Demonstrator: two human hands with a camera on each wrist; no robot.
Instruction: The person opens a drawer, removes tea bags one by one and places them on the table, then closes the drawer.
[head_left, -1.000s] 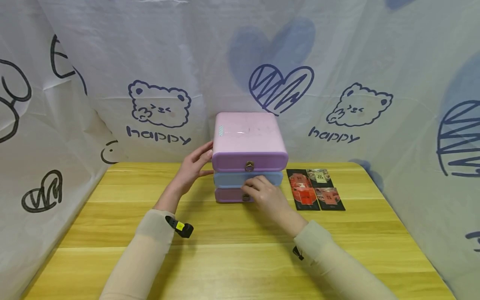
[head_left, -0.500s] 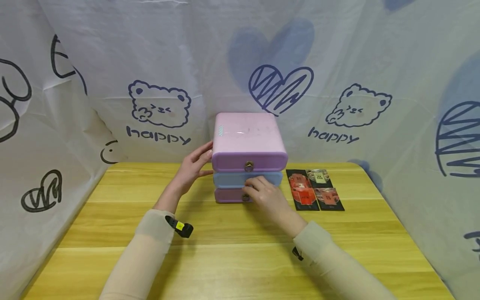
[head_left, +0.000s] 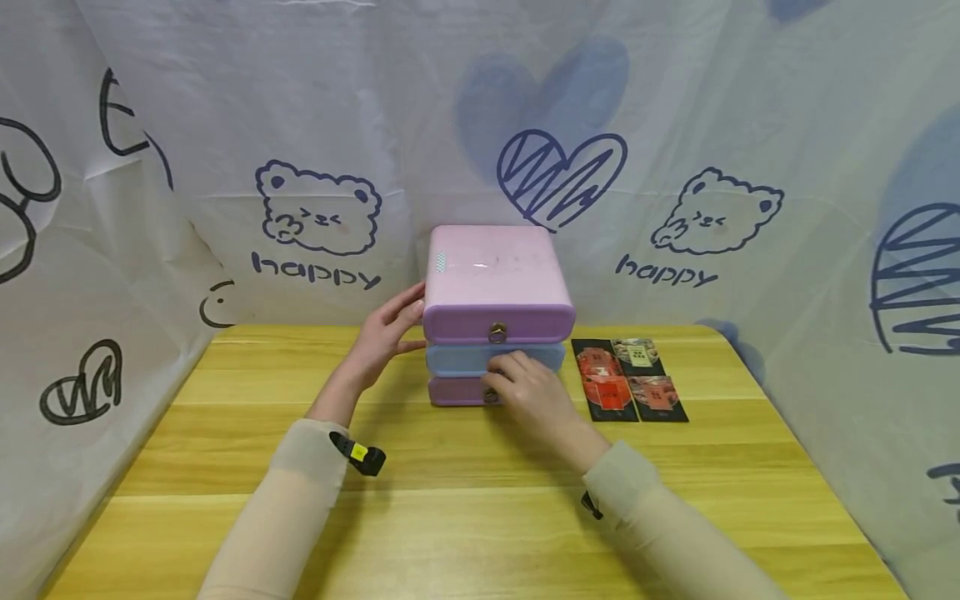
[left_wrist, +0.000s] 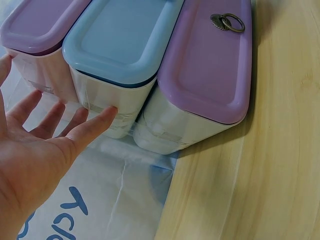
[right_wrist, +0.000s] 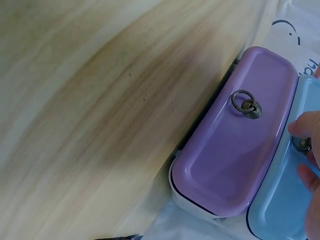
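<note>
A small pink cabinet (head_left: pixel 495 267) holds three stacked drawers: purple on top, a blue middle drawer (head_left: pixel 453 359) and a purple bottom drawer (head_left: pixel 455 390). Each front carries a bronze ring pull. My right hand (head_left: pixel 536 396) is at the blue front, and in the right wrist view its thumb and fingertips pinch the blue drawer's ring pull (right_wrist: pixel 301 144), partly covering it. My left hand (head_left: pixel 378 342) rests with spread, fairly straight fingers along the cabinet's left side. In the left wrist view, the thumb lies by the side wall (left_wrist: pixel 102 100) of the middle tier.
Several flat black packets (head_left: pixel 609 400) with red and pale labels lie right of the cabinet on the wooden table (head_left: pixel 450 517). A white cloth (head_left: pixel 315 100) with printed bears and hearts hangs close behind it.
</note>
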